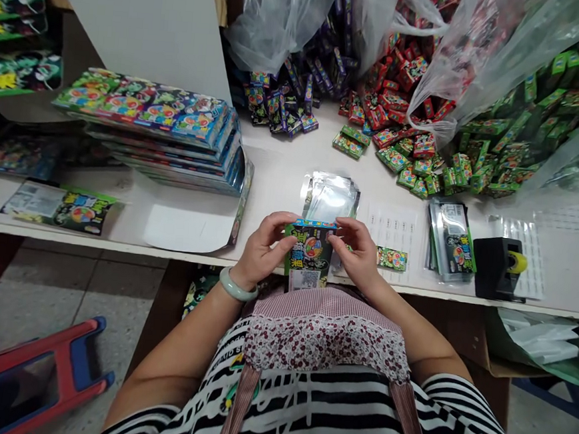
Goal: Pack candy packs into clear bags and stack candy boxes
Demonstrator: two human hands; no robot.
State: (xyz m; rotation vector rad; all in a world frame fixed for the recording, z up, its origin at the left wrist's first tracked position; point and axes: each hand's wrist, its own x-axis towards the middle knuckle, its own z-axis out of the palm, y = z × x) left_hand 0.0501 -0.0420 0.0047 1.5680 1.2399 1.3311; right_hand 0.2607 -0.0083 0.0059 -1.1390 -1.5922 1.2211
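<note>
Between my hands stands a dark printed pouch (310,257) with green lettering and a white label panel. Along its top edge shows a narrow blue box (314,223); whether it sits inside the pouch or just behind it, I cannot tell. My left hand (269,250), with a pale bangle at the wrist, pinches the upper left corner. On the upper right corner my right hand (357,250) is closed, thumb in front. Just beyond lies a pile of silver-backed pouches (335,195). A small green box (391,258) lies right of my right hand.
Stacked printed display boxes (177,121) stand left, by an open carton tray (189,219). Plastic bags spill purple boxes (281,106), red boxes (391,108) and green boxes (474,168) at the back. Right are more pouches (451,240) and a tape dispenser (496,268).
</note>
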